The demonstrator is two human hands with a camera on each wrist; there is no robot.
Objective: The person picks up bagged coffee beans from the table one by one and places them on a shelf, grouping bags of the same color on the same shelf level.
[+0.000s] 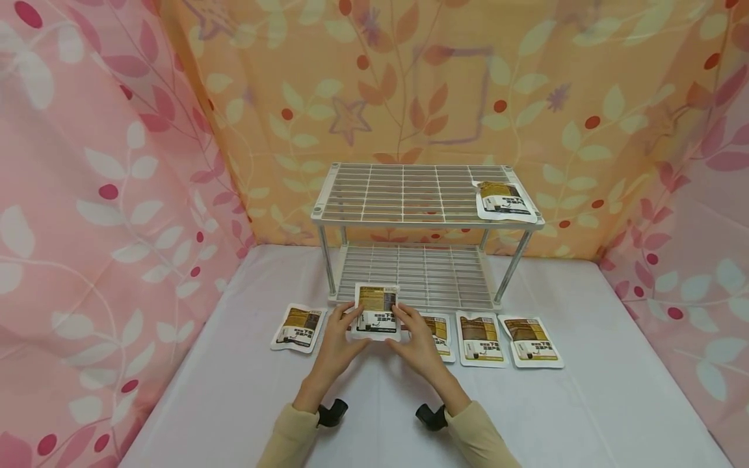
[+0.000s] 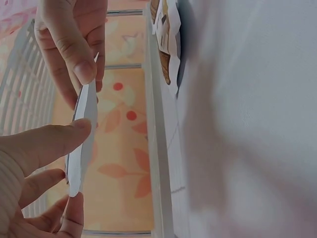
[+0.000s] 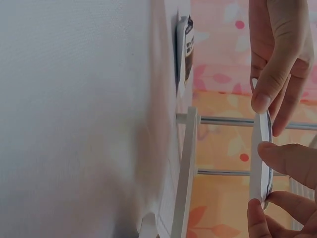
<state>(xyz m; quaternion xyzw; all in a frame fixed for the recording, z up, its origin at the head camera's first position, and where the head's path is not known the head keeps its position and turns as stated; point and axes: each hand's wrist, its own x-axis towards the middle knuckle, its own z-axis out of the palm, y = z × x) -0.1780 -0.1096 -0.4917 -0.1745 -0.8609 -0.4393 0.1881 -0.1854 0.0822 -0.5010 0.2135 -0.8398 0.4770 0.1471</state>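
Both hands hold one white-edged packet [image 1: 377, 312] with a brown and white label, lifted in front of the wire rack. My left hand [image 1: 338, 344] pinches its left edge, and my right hand [image 1: 418, 341] pinches its right edge. Edge-on in the left wrist view, the packet [image 2: 83, 141] appears thin, with the left thumb and fingers on either side. The right wrist view shows the right hand [image 3: 292, 193] gripping the packet [image 3: 261, 153] likewise. A similar packet [image 1: 298, 328] lies left of the hands; another packet [image 1: 439, 335] is partly hidden behind the right hand.
A two-tier white wire rack [image 1: 404, 224] stands at the back of the white-covered table [image 1: 234, 403]. One packet [image 1: 504, 200] lies on its top shelf at the right. Two more packets, a middle packet [image 1: 481, 338] and an end packet [image 1: 531, 341], lie before the rack. Patterned curtains [image 1: 281, 130] surround the table.
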